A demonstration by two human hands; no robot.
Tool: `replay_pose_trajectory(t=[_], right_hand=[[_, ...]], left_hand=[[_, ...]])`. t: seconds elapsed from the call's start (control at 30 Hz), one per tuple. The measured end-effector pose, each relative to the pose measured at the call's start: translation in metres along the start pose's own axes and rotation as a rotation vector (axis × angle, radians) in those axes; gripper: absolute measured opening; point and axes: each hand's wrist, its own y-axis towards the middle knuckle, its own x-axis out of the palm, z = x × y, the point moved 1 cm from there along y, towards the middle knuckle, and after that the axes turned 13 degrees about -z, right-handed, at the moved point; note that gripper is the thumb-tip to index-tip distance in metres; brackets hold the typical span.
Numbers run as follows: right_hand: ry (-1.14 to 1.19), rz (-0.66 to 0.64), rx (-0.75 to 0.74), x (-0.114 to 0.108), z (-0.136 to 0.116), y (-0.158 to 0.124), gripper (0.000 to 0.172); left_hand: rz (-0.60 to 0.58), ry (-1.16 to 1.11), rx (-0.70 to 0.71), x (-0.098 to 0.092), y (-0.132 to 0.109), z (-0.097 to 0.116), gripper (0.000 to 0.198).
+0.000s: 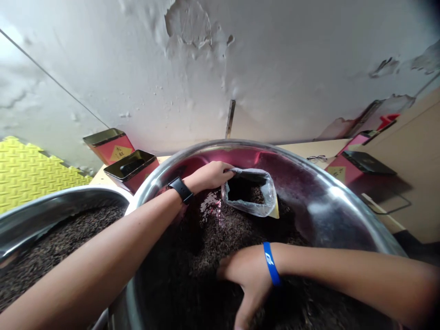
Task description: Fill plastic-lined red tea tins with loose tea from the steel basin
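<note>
A large steel basin (347, 201) in front of me is full of dark loose tea leaves (192, 266). My left hand (213, 175), a black watch on its wrist, pinches the rim of a clear plastic bag (261, 201) that lies open on the leaves, partly filled with them. My right hand (245, 279), with a blue wristband, is pressed down into the leaves at the near side. Its thumb sticks out; its fingers are buried, so their pose is hidden.
A second steel basin (34, 211) of dark leaves sits at the left. Red tea tins (132, 169) with dark lids stand behind it, and more red tins (357, 162) at the right beside a cardboard panel. A peeling white wall stands close behind. Yellow foam mat at far left.
</note>
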Motion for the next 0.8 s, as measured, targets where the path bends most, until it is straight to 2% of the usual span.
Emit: replay_pose_trajectory(t=[0.1,0.17,0.27,0.4,0.47,0.5,0.57,0.67,0.8], right_hand=[[-0.101,-0.131,-0.076,0.004,-0.016,0.001,0.056],[-0.184,-0.09,-0.064,0.006,-0.019,0.0,0.044],[-0.217,0.108,0.023,-0.003,-0.017,-0.007,0.05],[-0.179,0.489,0.175,-0.028,0.0,-0.025,0.058],[-0.131,0.577,0.227,-0.033,0.015,-0.03,0.056],[-0.111,0.561,0.236,-0.032,0.023,-0.03,0.054],[-0.087,0.429,0.233,-0.026,0.037,-0.028,0.054],[-0.015,0.205,0.268,-0.013,0.051,-0.022,0.079],[0.082,0.131,0.289,-0.006,0.056,-0.02,0.102]], left_hand=[[0.006,0.009,0.003,0.0,0.0,0.0,0.03],[0.002,0.012,0.0,0.0,-0.001,0.0,0.03],[0.0,0.01,-0.007,0.0,-0.001,0.0,0.03],[0.013,0.001,0.009,0.001,0.0,0.0,0.03],[0.013,-0.009,0.015,0.001,0.0,0.0,0.03],[0.012,-0.014,0.014,0.001,0.0,0.0,0.03],[0.007,-0.016,0.021,0.001,0.0,-0.001,0.031],[-0.001,-0.012,0.035,0.002,0.001,-0.003,0.031],[0.003,-0.003,0.022,0.003,0.002,-0.005,0.032]])
